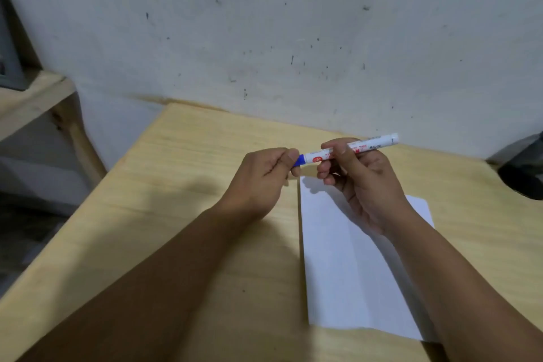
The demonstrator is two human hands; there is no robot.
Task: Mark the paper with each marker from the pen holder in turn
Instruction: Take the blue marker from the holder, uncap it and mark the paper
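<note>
A white marker (pixel 370 146) with red print and a blue cap (pixel 299 160) is held level above the far end of the paper. My right hand (pixel 357 182) grips its barrel in the middle. My left hand (pixel 264 176) pinches the blue cap, which sits against the barrel's left end. A white sheet of paper (pixel 346 267) lies flat on the wooden table (pixel 182 191), under my right wrist and forearm. No marks show on the visible paper. A dark object (pixel 524 167) at the right edge, cut off by the frame, may be the pen holder.
A stained grey wall (pixel 293 23) stands directly behind the table. A wooden shelf (pixel 35 97) sits off to the left, with a gap down to the floor between it and the table's left edge.
</note>
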